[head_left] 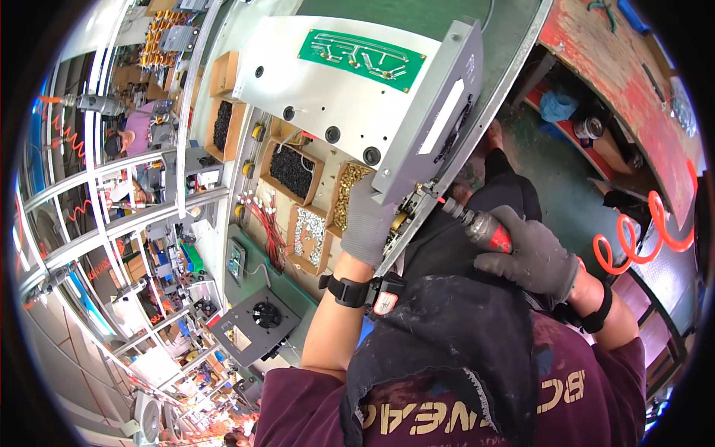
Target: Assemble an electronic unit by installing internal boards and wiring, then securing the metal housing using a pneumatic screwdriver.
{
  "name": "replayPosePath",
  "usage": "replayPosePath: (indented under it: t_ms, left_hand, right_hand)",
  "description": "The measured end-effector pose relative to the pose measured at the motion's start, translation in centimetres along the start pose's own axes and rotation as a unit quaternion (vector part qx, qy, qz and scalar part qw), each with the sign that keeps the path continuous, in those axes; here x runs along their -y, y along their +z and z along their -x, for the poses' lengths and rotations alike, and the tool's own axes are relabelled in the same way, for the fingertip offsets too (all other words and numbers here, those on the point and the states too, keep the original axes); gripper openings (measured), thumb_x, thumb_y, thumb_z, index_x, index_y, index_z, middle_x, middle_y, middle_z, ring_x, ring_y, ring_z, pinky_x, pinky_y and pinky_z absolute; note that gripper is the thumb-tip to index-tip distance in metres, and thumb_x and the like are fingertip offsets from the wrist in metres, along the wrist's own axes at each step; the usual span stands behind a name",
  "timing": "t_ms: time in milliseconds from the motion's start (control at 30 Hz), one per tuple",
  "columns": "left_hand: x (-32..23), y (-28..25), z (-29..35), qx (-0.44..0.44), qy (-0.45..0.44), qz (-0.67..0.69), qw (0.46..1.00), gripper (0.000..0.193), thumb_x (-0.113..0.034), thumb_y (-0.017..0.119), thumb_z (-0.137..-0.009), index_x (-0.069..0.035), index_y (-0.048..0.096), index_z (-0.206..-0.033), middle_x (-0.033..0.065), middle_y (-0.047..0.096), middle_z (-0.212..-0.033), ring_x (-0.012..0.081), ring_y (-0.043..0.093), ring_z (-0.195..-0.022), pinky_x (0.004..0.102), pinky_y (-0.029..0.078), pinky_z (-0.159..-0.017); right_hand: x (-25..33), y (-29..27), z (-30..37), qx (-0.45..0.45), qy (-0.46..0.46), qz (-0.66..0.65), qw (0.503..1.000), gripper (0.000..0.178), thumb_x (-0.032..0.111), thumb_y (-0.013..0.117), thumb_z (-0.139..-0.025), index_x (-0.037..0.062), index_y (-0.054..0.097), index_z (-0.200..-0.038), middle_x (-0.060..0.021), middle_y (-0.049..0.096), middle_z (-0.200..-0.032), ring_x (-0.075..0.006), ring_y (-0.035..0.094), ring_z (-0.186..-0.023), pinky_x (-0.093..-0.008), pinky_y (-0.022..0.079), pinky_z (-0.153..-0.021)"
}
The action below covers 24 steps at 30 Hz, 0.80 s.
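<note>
Head view: the gloved right hand grips a pneumatic screwdriver, its tip close to the near lower edge of a metal chassis; contact is hard to judge here. The gloved left hand is at the chassis's lower corner, beside the grey end panel; its fingers are partly hidden, so I cannot tell its grip. A green circuit-patterned panel lies on the chassis's pale face. Nearby, cardboard boxes hold small black parts and brass-coloured parts, near red wires.
</note>
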<state>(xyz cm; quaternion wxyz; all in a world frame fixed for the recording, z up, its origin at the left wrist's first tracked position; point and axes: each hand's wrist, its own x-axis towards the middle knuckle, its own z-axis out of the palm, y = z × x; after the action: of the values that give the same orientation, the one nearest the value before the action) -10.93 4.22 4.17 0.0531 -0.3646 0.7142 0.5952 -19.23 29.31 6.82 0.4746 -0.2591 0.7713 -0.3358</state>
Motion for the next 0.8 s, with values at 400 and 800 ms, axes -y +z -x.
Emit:
replayPosePath:
  t_ms: [400,800]
  left_hand:
    - [3.8,1.3,2.2,0.132,-0.051,0.335,0.932,0.029,-0.016,0.049,-0.096,0.005,0.049,-0.117,0.0125,0.056,-0.107,0.0148,0.058,-0.092,0.0214,0.050,-0.081]
    - [-0.3,6.4,0.5,0.269,-0.137,0.340,0.891,0.034,-0.037,0.056,-0.092,-0.004,0.055,-0.096,0.0041,0.056,-0.072,0.0090,0.049,-0.059,0.0189,0.040,-0.052]
  right_hand:
    - [-0.6,-1.6,1.8,-0.048,-0.034,0.001,0.998,0.079,0.039,0.082,-0.060,0.0114,0.041,-0.122,-0.0212,0.062,-0.091,-0.0445,0.059,-0.087,-0.0468,0.047,-0.073]
    - [-3.2,-1.5,4.4,-0.058,0.016,-0.014,0.998,0.072,0.035,0.081,-0.064,0.0137,0.041,-0.120,-0.0220,0.062,-0.085,-0.0453,0.059,-0.082,-0.0492,0.046,-0.069]
